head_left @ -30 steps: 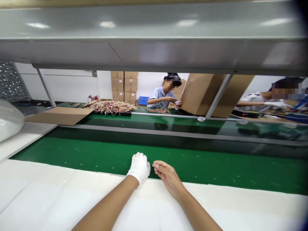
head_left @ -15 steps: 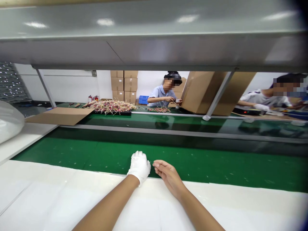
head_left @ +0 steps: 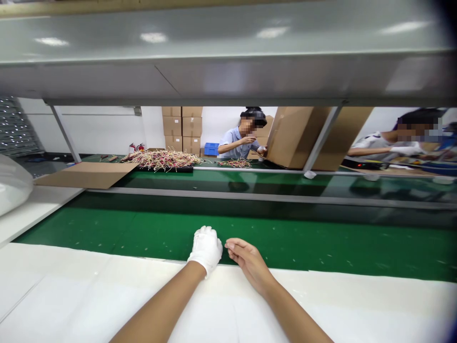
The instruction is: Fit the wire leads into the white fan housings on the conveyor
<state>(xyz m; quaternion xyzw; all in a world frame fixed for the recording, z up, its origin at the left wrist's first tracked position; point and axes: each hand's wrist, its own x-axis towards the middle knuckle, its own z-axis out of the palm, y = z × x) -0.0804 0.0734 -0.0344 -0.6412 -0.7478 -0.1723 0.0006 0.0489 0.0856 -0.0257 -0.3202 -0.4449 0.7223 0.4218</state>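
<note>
The green surface (head_left: 321,245) is stretching crosswise just beyond the white desk (head_left: 143,305), and 2 hands are reaching to its near edge. The left hand (head_left: 205,247), in a white glove, is turning its back upward with its fingers bent under; whether it is gripping anything cannot be told. The right hand (head_left: 248,259), bare, is sitting just beside it, a narrow gap showing between them; its fingers are curling loosely with the thumb close to them, and whether something small is between them cannot be told. A pale rail (head_left: 214,194) is running along the far side. At the left, a flat cardboard sheet (head_left: 85,175) is lying near a bulky white object (head_left: 12,186). Farther back, a large pile of thin pale and red strands (head_left: 162,159) is spreading out, and a smaller pile (head_left: 237,163) is lying near 1 person in a light blue shirt (head_left: 230,142). A large carton (head_left: 291,138) is leaning beside that person, and another person (head_left: 374,145) is reaching forward at the far right. A grey overhead panel (head_left: 214,78) is spanning the view above.
</note>
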